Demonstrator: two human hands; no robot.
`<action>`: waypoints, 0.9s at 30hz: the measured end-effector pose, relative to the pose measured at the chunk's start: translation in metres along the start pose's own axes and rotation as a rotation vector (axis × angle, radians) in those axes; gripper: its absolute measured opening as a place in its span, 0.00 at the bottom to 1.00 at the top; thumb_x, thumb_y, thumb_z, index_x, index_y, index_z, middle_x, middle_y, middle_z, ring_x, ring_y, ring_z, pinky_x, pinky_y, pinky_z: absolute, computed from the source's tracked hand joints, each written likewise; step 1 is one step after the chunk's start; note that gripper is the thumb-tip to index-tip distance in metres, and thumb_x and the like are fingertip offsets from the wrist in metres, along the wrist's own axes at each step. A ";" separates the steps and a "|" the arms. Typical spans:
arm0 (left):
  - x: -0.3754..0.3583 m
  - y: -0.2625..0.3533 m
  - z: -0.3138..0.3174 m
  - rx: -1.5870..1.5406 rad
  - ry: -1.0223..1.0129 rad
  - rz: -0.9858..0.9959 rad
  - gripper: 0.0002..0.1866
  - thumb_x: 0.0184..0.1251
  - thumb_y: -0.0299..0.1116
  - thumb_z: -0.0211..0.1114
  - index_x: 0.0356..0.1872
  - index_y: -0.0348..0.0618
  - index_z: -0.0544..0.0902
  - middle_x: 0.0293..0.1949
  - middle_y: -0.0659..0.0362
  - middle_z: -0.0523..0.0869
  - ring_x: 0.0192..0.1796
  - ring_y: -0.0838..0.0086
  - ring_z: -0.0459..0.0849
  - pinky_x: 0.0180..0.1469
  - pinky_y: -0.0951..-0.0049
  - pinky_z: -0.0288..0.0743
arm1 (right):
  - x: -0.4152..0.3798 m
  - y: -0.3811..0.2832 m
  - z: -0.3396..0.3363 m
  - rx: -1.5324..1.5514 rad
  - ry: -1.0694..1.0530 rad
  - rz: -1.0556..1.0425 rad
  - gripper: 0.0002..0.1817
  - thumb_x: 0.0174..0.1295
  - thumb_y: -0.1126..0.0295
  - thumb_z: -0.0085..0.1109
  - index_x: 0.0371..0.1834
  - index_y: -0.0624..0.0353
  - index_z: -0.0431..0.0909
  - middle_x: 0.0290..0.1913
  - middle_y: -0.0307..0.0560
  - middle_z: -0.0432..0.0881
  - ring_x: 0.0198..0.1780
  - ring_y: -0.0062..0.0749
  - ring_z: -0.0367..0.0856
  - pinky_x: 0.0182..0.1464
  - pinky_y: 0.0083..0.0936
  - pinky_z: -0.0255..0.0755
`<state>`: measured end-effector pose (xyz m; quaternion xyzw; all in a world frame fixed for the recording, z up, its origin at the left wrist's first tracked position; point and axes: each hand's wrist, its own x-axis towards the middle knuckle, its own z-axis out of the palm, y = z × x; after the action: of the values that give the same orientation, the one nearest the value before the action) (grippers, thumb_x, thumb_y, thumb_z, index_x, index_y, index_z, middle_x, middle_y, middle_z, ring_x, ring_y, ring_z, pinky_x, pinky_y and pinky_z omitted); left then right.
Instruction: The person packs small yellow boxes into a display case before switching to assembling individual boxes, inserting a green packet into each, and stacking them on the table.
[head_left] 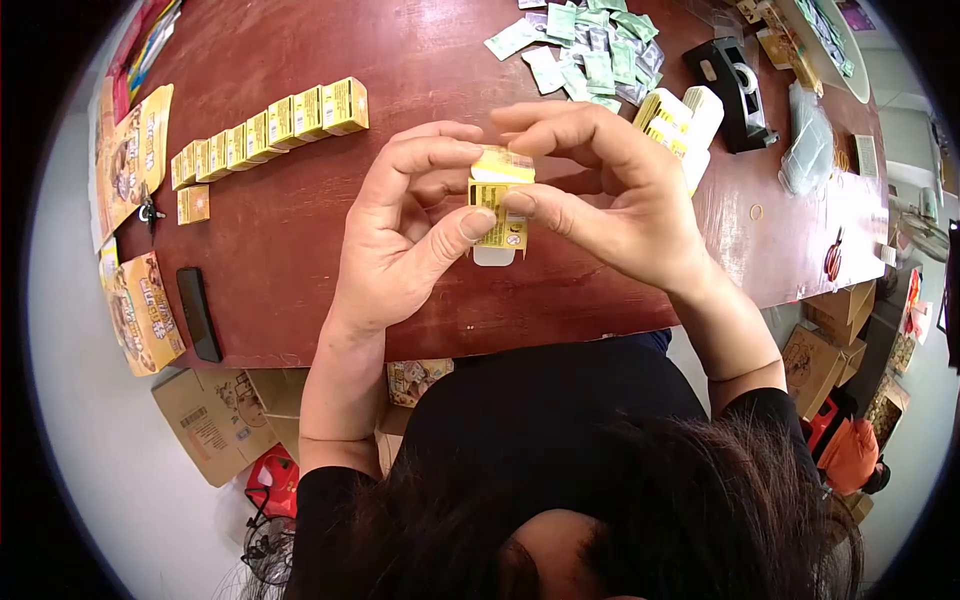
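My left hand (400, 225) and my right hand (620, 195) hold a small yellow carton (488, 205) between them, above the table's near part. Both thumbs press its near face, and the fingers curl over the far end. A white flap sticks out from the carton's near end. Fingers hide part of its sides. Just behind my right hand lies a stack of flattened yellow-and-white cartons (662, 122). Left of my hands, several closed yellow cartons (285, 122) stand in a slanting row, with a single carton (193, 204) in front of the row's left end.
Green and grey sachets (600, 60) lie heaped at the far side of the red-brown table (270, 290). A black tape dispenser (735, 95), plastic bags (808, 140) and scissors (833, 255) are on the right. A phone (198, 313) lies left. A person in orange (852, 455) is at far right.
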<state>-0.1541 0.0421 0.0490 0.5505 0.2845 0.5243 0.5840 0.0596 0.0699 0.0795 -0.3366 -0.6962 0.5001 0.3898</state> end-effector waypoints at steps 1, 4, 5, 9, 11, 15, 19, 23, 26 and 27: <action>0.000 0.002 0.001 -0.011 0.029 -0.019 0.18 0.71 0.24 0.69 0.59 0.38 0.77 0.66 0.50 0.72 0.58 0.71 0.84 0.56 0.73 0.84 | 0.001 0.002 0.001 0.116 0.069 0.012 0.11 0.65 0.80 0.68 0.49 0.66 0.81 0.60 0.56 0.82 0.58 0.35 0.86 0.57 0.28 0.84; -0.005 0.000 -0.005 -0.008 0.035 -0.030 0.16 0.71 0.23 0.69 0.56 0.37 0.77 0.67 0.50 0.71 0.58 0.72 0.83 0.56 0.73 0.83 | 0.004 0.002 0.002 0.086 -0.028 -0.006 0.07 0.66 0.79 0.67 0.45 0.66 0.81 0.64 0.58 0.79 0.57 0.33 0.86 0.55 0.26 0.84; -0.007 -0.001 -0.007 0.002 0.007 -0.024 0.14 0.71 0.22 0.69 0.54 0.36 0.77 0.67 0.50 0.70 0.58 0.72 0.83 0.57 0.73 0.83 | 0.004 0.003 0.001 0.077 -0.087 -0.038 0.06 0.66 0.79 0.67 0.44 0.66 0.81 0.66 0.60 0.77 0.56 0.33 0.86 0.54 0.25 0.84; -0.013 0.002 -0.007 0.060 -0.005 -0.046 0.11 0.72 0.21 0.68 0.49 0.38 0.75 0.68 0.51 0.68 0.60 0.72 0.81 0.59 0.72 0.81 | 0.007 0.001 0.002 -0.033 -0.143 -0.011 0.06 0.66 0.77 0.68 0.42 0.65 0.81 0.71 0.60 0.74 0.57 0.31 0.85 0.53 0.24 0.83; -0.015 -0.002 -0.004 -0.065 0.071 -0.102 0.09 0.72 0.21 0.67 0.45 0.40 0.74 0.68 0.48 0.72 0.61 0.73 0.80 0.62 0.72 0.78 | 0.017 0.010 -0.002 -0.135 -0.185 -0.108 0.06 0.67 0.75 0.67 0.43 0.63 0.82 0.72 0.58 0.72 0.58 0.34 0.85 0.54 0.27 0.82; -0.018 -0.013 -0.015 -0.030 0.231 -0.180 0.09 0.74 0.23 0.66 0.44 0.42 0.73 0.64 0.43 0.80 0.63 0.74 0.78 0.64 0.70 0.76 | 0.073 0.050 -0.021 -0.917 0.150 -0.254 0.14 0.67 0.64 0.64 0.52 0.57 0.81 0.64 0.50 0.80 0.62 0.50 0.78 0.64 0.46 0.75; -0.019 -0.022 -0.021 -0.005 0.466 -0.197 0.13 0.75 0.24 0.65 0.54 0.42 0.72 0.63 0.47 0.81 0.62 0.71 0.80 0.65 0.65 0.76 | 0.129 0.102 -0.028 -1.279 -0.198 -0.171 0.12 0.67 0.66 0.59 0.51 0.56 0.82 0.57 0.46 0.84 0.61 0.49 0.78 0.61 0.46 0.76; -0.030 -0.023 -0.028 -0.215 0.558 -0.202 0.18 0.75 0.24 0.65 0.60 0.41 0.72 0.63 0.50 0.80 0.62 0.70 0.80 0.66 0.64 0.77 | 0.132 0.109 -0.038 -1.298 -0.314 -0.170 0.12 0.69 0.69 0.52 0.50 0.57 0.81 0.44 0.43 0.89 0.53 0.50 0.84 0.54 0.48 0.79; -0.034 -0.025 -0.031 -0.298 0.587 -0.219 0.27 0.74 0.24 0.63 0.71 0.37 0.67 0.63 0.49 0.79 0.64 0.65 0.81 0.70 0.60 0.76 | 0.119 0.101 -0.030 -0.999 -0.101 -0.252 0.10 0.71 0.70 0.54 0.49 0.62 0.80 0.43 0.49 0.89 0.45 0.47 0.89 0.47 0.41 0.82; -0.034 -0.024 -0.029 -0.297 0.601 -0.215 0.27 0.74 0.24 0.63 0.71 0.37 0.67 0.63 0.49 0.79 0.64 0.65 0.81 0.70 0.60 0.76 | 0.108 0.079 -0.020 -0.764 -0.037 -0.210 0.09 0.72 0.70 0.56 0.49 0.62 0.80 0.43 0.49 0.89 0.46 0.43 0.89 0.48 0.38 0.82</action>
<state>-0.1829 0.0243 0.0112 0.2477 0.4208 0.6338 0.5999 0.0331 0.1928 0.0295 -0.3754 -0.8695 0.1686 0.2730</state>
